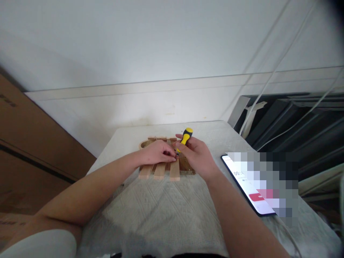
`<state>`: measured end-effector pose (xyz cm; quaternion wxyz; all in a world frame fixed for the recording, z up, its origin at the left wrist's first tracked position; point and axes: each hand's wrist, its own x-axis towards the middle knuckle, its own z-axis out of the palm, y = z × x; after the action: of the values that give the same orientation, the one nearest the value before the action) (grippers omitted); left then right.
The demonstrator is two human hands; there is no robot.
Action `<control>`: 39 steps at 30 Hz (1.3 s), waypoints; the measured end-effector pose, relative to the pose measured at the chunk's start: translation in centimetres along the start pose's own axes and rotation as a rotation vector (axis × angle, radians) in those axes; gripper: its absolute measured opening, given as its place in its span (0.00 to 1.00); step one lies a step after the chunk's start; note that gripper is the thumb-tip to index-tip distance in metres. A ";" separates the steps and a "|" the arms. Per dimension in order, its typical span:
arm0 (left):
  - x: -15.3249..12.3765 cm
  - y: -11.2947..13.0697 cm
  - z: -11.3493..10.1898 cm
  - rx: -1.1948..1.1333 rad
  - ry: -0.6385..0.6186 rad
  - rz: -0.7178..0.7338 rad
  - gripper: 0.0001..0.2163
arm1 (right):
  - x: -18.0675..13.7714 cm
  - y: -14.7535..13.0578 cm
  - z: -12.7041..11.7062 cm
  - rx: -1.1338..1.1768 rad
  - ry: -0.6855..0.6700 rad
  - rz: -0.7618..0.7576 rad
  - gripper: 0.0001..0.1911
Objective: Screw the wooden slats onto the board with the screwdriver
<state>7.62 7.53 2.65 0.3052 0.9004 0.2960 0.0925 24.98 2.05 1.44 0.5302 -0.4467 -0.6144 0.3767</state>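
A small wooden piece made of three pale slats (pixel 160 171) fixed across a darker curved board (pixel 145 144) lies on the white quilted cloth (pixel 166 208). My right hand (pixel 197 156) grips a yellow and black screwdriver (pixel 185 138), its tip pointing down at the slats. My left hand (pixel 157 152) rests on the slats with fingers pinched together right at the screwdriver's tip; what they pinch is too small to make out.
A phone (pixel 245 188) with a lit screen showing a timer lies on the cloth at the right. Cardboard boxes (pixel 29 143) stand at the left. Dark metal frames (pixel 295 122) and white cables (pixel 271 75) lean against the wall at the right.
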 end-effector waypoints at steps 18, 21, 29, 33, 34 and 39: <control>0.1 0.1 -0.1 0.070 0.000 0.003 0.08 | -0.3 0.4 -0.2 -0.195 -0.101 -0.240 0.10; 0.0 0.2 -0.1 0.046 -0.003 -0.019 0.08 | -0.2 0.5 -0.2 -0.204 -0.057 -0.230 0.09; 0.0 0.3 -0.1 0.018 0.006 -0.021 0.07 | 0.1 0.6 0.2 -0.187 0.032 -0.023 0.15; 0.0 0.2 0.0 0.022 0.008 -0.025 0.07 | -0.1 0.5 0.2 -0.093 -0.034 -0.030 0.15; 0.0 0.3 0.0 0.024 0.006 -0.029 0.07 | -0.1 0.5 0.2 -0.078 -0.045 -0.044 0.14; 0.1 0.4 -0.1 0.066 -0.010 -0.052 0.07 | -0.1 0.6 0.1 -0.076 -0.046 -0.113 0.13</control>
<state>7.82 7.36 3.00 0.2792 0.9024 0.3205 0.0706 24.97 2.16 0.78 0.5190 -0.4224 -0.6645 0.3327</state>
